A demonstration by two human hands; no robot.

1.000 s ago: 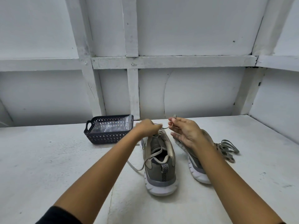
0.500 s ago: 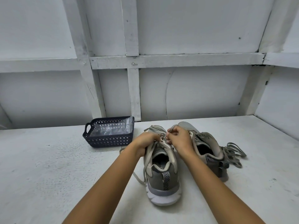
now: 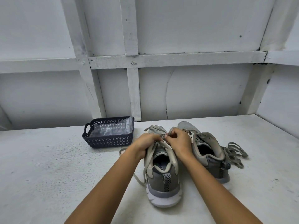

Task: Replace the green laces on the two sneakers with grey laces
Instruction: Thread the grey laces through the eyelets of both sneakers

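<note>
Over the near sneaker [image 3: 163, 183], the left hand [image 3: 145, 143] and the right hand [image 3: 178, 143] both pinch its pale lace [image 3: 149, 159]; a dark basket [image 3: 110, 140] stands left of it.

Your left hand [image 3: 146, 143] and right hand [image 3: 178, 142] hiding where the lace [image 3: 149, 159] enters the near sneaker [image 3: 163, 181], arms cut off below, basket's [image 3: 108, 140] filling blurry

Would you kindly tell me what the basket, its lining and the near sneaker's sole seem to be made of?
The basket: dark moulded plastic, matte; its walls are a regular punched lattice. The lining: thin clear plastic film, judging by its shiny crinkles. The sole: white foam or rubber, matte, with moulded grooves; the look leaves open which.
</note>
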